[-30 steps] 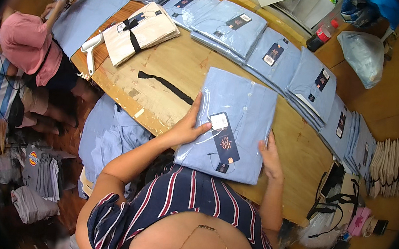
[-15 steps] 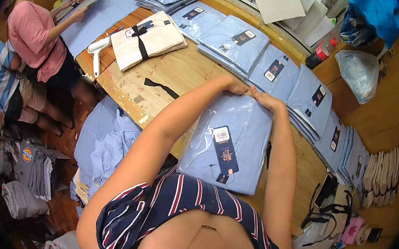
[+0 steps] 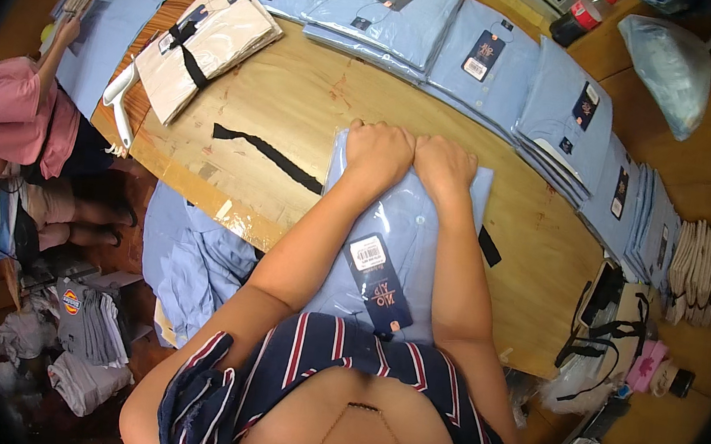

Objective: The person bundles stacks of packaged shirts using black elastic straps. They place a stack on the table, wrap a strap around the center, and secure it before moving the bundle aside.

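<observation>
A light blue folded shirt (image 3: 411, 250) in a clear plastic bag lies in front of my chest, with a dark tag (image 3: 379, 285) on it. My left hand (image 3: 377, 152) and my right hand (image 3: 445, 166) are side by side at the bag's far end. Both have curled fingers, closed over that edge, backs of the hands up; the fingertips are mostly hidden. Under the shirt runs a black cloth strip (image 3: 268, 158), its other end showing to the right of my right forearm.
Bagged blue shirts (image 3: 485, 58) lie in stacks along the table's (image 3: 293, 77) far side. A cream bundle tied with black (image 3: 208, 55) and a white handled tool (image 3: 121, 102) sit at the left. Farther left a person in pink (image 3: 21, 109) handles something. A bottle (image 3: 581, 16) stands at the back.
My hands were meeting at the bag's far edge with the fingers pinching it. Now they rest apart by a little, curled over that end, and the bag is nearer my body. The view has shifted.
</observation>
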Motion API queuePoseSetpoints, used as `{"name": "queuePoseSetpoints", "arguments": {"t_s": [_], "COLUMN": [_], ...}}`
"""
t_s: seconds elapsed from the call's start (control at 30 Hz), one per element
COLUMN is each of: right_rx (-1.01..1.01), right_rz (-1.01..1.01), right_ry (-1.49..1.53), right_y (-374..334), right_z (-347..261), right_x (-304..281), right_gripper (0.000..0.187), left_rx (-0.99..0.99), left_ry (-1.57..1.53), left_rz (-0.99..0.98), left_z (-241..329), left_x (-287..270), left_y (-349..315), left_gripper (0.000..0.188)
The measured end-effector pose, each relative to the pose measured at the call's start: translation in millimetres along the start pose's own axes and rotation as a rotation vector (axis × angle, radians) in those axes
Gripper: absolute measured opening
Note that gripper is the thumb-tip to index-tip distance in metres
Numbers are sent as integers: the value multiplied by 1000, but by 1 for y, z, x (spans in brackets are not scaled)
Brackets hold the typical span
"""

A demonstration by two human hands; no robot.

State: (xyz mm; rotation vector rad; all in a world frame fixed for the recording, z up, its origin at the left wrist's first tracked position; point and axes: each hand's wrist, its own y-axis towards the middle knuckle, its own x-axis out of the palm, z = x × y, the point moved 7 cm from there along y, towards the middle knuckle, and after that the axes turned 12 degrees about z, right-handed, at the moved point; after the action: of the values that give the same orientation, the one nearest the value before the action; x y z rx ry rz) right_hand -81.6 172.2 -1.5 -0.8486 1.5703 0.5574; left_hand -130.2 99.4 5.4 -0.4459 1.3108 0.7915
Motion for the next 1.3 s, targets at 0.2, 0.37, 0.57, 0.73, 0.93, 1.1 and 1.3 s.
{"name": "queuePoseSetpoints", "arguments": {"t_s": [0.2,0.37,0.57,0.73,0.93,1.1,1.3], "right_rx": [-17,-69,-111,-83,-108,35,-86], "right_rz": [41,131,181,121,96,349,378], "right_ry": [-26,-4,19,49,167,336,212], "right_y": [12,14,13,15,17,-14,-90], "right_z": [0,4,2,0,12,83,155], "right_x": [9,12,12,9,-3,-89,20], "right_gripper": [46,45,43,40,40,32,16], "left_rx": [-12,-7,-6,-45,-121,-60,132], "left_ry": [-12,-33,-59,52,-312,-54,-160], "left_rz": [58,80,119,-72,247,168,265], "left_z": [-6,-6,-7,-8,-53,-140,-149], "left_x": [5,8,11,17,-49,-51,-16], "left_y": [6,9,8,10,5,-62,-120], "left_gripper": [34,30,27,28,30,27,17]}}
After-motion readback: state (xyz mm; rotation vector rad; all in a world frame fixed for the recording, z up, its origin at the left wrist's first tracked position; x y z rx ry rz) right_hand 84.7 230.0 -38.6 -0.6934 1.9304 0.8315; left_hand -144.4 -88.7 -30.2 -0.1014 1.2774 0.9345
